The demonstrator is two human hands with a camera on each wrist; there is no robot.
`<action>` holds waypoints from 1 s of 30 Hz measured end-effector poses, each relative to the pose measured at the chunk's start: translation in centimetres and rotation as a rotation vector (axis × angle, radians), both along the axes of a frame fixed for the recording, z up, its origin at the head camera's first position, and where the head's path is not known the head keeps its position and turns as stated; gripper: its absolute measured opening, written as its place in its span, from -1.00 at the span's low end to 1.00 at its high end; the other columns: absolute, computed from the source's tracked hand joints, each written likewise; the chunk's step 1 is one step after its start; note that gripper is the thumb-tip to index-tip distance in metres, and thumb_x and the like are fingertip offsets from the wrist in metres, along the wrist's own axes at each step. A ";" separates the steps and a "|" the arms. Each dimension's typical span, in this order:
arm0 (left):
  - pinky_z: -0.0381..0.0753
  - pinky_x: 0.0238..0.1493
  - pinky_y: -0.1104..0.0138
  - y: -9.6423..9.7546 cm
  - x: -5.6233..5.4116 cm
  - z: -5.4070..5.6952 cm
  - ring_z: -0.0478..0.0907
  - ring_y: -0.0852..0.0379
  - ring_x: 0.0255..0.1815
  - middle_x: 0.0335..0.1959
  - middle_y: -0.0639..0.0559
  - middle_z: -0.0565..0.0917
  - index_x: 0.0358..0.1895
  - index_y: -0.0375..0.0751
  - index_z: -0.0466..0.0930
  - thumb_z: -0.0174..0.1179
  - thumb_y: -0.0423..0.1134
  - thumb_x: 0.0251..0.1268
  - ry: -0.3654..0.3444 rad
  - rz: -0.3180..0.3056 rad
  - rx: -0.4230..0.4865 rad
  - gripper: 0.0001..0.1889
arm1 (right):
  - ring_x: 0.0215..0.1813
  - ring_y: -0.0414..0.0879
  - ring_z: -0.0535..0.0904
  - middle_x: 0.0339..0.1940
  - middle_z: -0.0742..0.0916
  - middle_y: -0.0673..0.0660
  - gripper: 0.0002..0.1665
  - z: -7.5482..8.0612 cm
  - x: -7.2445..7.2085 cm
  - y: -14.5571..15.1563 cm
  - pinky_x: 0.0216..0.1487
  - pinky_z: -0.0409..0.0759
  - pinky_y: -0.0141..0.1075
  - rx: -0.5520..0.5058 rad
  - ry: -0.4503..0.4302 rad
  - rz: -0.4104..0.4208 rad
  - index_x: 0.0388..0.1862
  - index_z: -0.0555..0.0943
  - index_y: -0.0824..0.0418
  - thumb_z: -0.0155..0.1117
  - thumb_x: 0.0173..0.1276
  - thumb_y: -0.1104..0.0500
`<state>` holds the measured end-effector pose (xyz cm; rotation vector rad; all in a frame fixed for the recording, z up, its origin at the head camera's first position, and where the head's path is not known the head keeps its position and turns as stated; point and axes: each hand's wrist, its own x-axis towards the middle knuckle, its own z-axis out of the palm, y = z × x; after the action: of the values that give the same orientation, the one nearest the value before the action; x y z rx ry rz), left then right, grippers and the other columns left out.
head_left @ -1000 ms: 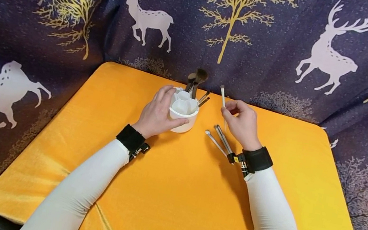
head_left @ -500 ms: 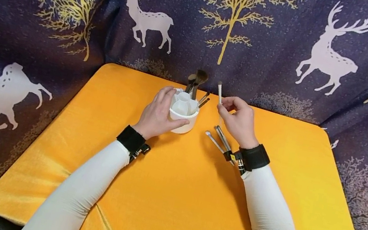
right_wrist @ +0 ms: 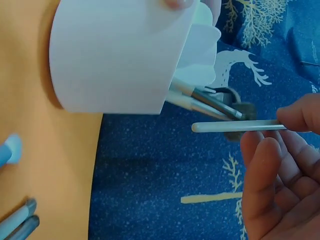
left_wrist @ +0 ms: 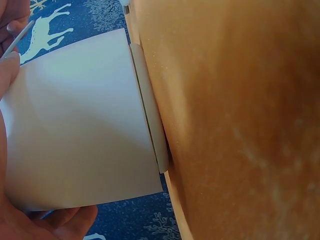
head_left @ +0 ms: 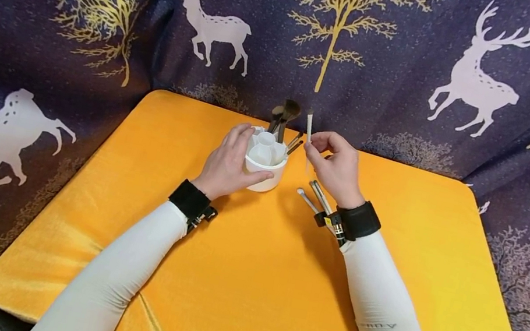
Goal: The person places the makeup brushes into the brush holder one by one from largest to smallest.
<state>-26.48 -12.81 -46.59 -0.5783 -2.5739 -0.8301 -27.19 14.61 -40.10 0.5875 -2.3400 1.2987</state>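
Observation:
My left hand [head_left: 227,160] grips a round white makeup brush holder [head_left: 271,174], thumb along its front and fingers at its left rim. Inside are petal-shaped compartments around a middle cup. Dark-bristled makeup brushes [head_left: 289,112] stand at the back, and thinner ones lean out at its right side. My right hand [head_left: 342,164] pinches a slim white-handled makeup brush [head_left: 309,129] between thumb and fingers, bristles up, just right of the holder. In the right wrist view, the bare handle end of this brush [right_wrist: 220,126] points toward the holder [right_wrist: 115,60] and stays apart from it.
Several loose brushes [head_left: 321,196] lie on the orange tablecloth [head_left: 250,281] beneath my right wrist. A dark blue curtain [head_left: 361,100] with deer and trees hangs right behind the table's far edge. Two-sided wrist bands with cameras sit on both arms.
My right hand has moved left toward the holder with the pinched brush, which now stands more upright. The left hand and the holder stay in place.

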 end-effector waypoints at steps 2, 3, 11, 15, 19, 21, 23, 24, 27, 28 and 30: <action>0.76 0.16 -0.12 0.0 0.0 0.1 0.43 -0.23 0.48 0.63 -0.30 0.29 0.69 -0.28 0.25 0.59 0.38 0.19 0.001 0.001 0.001 0.19 | -0.28 -0.08 0.62 -0.26 0.77 0.09 -0.87 0.2 0.0 -0.3 -0.41 0.47 -0.39 -0.015 0.000 0.013 0.00 0.80 0.23 0.49 0.57 0.22; 0.76 0.16 -0.12 0.0 0.0 0.1 0.44 -0.23 0.48 0.63 -0.30 0.29 0.69 -0.27 0.25 0.59 0.38 0.20 0.002 0.002 0.000 0.19 | -0.29 -0.07 0.63 -0.26 0.77 0.09 -0.87 0.3 -0.1 -0.5 -0.42 0.49 -0.40 -0.022 0.000 0.018 0.00 0.80 0.23 0.49 0.57 0.22; 0.73 0.22 -0.10 0.2 0.1 -0.2 0.43 -0.23 0.48 0.63 -0.29 0.29 0.69 -0.30 0.24 0.59 0.38 0.20 -0.014 -0.008 -0.003 0.20 | -0.31 0.01 0.68 -0.24 0.77 0.11 -0.85 0.3 0.1 -1.1 -0.42 0.58 -0.43 -0.049 0.000 0.048 0.02 0.79 0.26 0.49 0.57 0.24; 0.73 0.22 -0.09 0.1 0.1 -0.1 0.43 -0.22 0.48 0.64 -0.29 0.29 0.70 -0.29 0.22 0.58 0.37 0.22 -0.014 -0.004 -0.008 0.20 | -0.32 -0.03 0.68 -0.23 0.78 0.12 -0.86 0.4 -0.1 -1.6 -0.40 0.59 -0.43 -0.054 0.027 0.060 0.02 0.79 0.27 0.49 0.57 0.24; 0.75 0.20 -0.11 0.0 0.1 0.1 0.43 -0.23 0.48 0.64 -0.29 0.29 0.70 -0.29 0.23 0.58 0.37 0.22 -0.008 0.002 -0.009 0.19 | -0.33 0.00 0.68 -0.21 0.78 0.12 -0.86 0.6 -0.1 -2.0 -0.40 0.58 -0.42 -0.060 0.042 0.077 0.04 0.78 0.27 0.47 0.59 0.25; 0.75 0.19 -0.11 0.0 0.1 0.1 0.44 -0.23 0.48 0.64 -0.29 0.29 0.69 -0.29 0.23 0.59 0.37 0.21 -0.004 0.001 -0.008 0.19 | -0.33 0.03 0.69 -0.20 0.78 0.14 -0.86 0.7 -0.1 -2.2 -0.40 0.58 -0.43 -0.064 0.042 0.081 0.04 0.77 0.27 0.47 0.59 0.26; 0.75 0.20 -0.10 -0.1 0.1 0.1 0.44 -0.23 0.47 0.63 -0.30 0.29 0.70 -0.30 0.23 0.59 0.37 0.21 -0.001 -0.001 -0.007 0.20 | -0.33 0.04 0.69 -0.19 0.79 0.14 -0.86 0.8 -0.1 -2.4 -0.40 0.59 -0.43 -0.067 0.040 0.085 0.04 0.77 0.28 0.46 0.59 0.26; 0.75 0.20 -0.10 -0.1 0.1 0.1 0.44 -0.23 0.47 0.63 -0.30 0.29 0.70 -0.30 0.23 0.59 0.37 0.21 0.001 -0.001 -0.006 0.20 | -0.32 0.04 0.70 -0.19 0.79 0.14 -0.86 0.8 -0.1 -2.5 -0.39 0.59 -0.44 -0.064 0.038 0.083 0.04 0.77 0.28 0.46 0.60 0.26; 0.76 0.18 -0.09 -0.1 0.1 0.1 0.45 -0.22 0.45 0.63 -0.30 0.29 0.70 -0.30 0.23 0.59 0.37 0.21 0.003 -0.001 -0.004 0.20 | -0.30 0.01 0.70 -0.17 0.80 0.15 -0.87 0.8 -0.1 -2.8 -0.38 0.60 -0.44 -0.062 0.037 0.085 0.03 0.76 0.29 0.46 0.59 0.27; 0.76 0.17 -0.09 -0.1 0.1 0.0 0.45 -0.22 0.45 0.63 -0.29 0.29 0.70 -0.29 0.23 0.59 0.37 0.21 0.003 0.000 -0.004 0.20 | -0.29 0.00 0.70 -0.17 0.80 0.15 -0.87 0.7 -0.1 -2.9 -0.37 0.60 -0.44 -0.058 0.042 0.086 0.03 0.76 0.29 0.46 0.59 0.27; 0.77 0.16 -0.09 -0.1 0.1 0.0 0.45 -0.22 0.44 0.63 -0.29 0.29 0.70 -0.29 0.23 0.59 0.37 0.21 0.004 0.000 -0.004 0.19 | -0.26 -0.03 0.71 -0.17 0.80 0.16 -0.86 0.7 -0.1 -3.0 -0.36 0.60 -0.44 -0.054 0.053 0.090 0.02 0.76 0.30 0.46 0.59 0.28</action>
<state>-26.34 -12.88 -46.56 -0.5809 -2.5725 -0.8227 -27.33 11.61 -39.43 0.7085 -2.2510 1.3645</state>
